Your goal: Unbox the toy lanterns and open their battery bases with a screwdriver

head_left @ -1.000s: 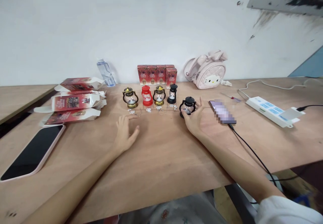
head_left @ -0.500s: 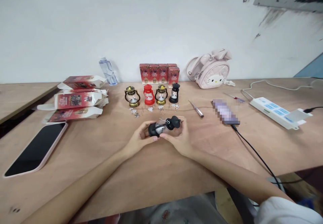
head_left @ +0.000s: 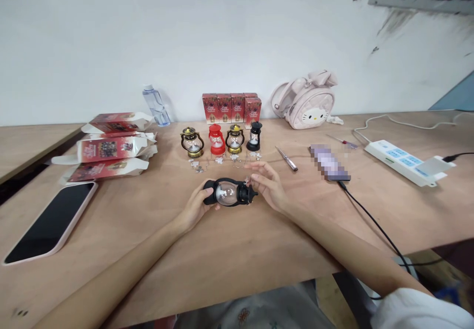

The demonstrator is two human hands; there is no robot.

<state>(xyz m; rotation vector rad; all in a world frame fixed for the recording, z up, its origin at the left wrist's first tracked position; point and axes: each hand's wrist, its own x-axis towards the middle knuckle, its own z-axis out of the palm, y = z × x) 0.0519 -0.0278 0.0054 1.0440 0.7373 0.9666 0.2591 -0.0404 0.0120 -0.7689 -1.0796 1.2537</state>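
A small black lantern (head_left: 226,193) with a clear globe lies on its side, gripped at its base by my left hand (head_left: 196,204). Its capped top points right, towards my right hand (head_left: 267,185). There my thumb and index finger pinch at a tiny shiny piece beside the lantern's neck, too small to name; the other fingers are stretched out. Beyond my hands stand a bronze lantern (head_left: 192,143), a red lantern (head_left: 217,140), a second bronze lantern (head_left: 235,140) and another black lantern (head_left: 254,137). Small metal bits (head_left: 200,168) lie in front of them.
Red printed boxes (head_left: 224,108) stand by the wall, with opened cartons (head_left: 107,148) and a bottle (head_left: 156,105) at left. A phone (head_left: 51,223) lies near left. To the right are a screwdriver (head_left: 286,159), a pink bag (head_left: 313,106), another phone (head_left: 329,162) and a power strip (head_left: 400,161).
The black lantern has turned so its globe faces up, and moved slightly left and down. My right hand has left its top and now pinches by its neck.
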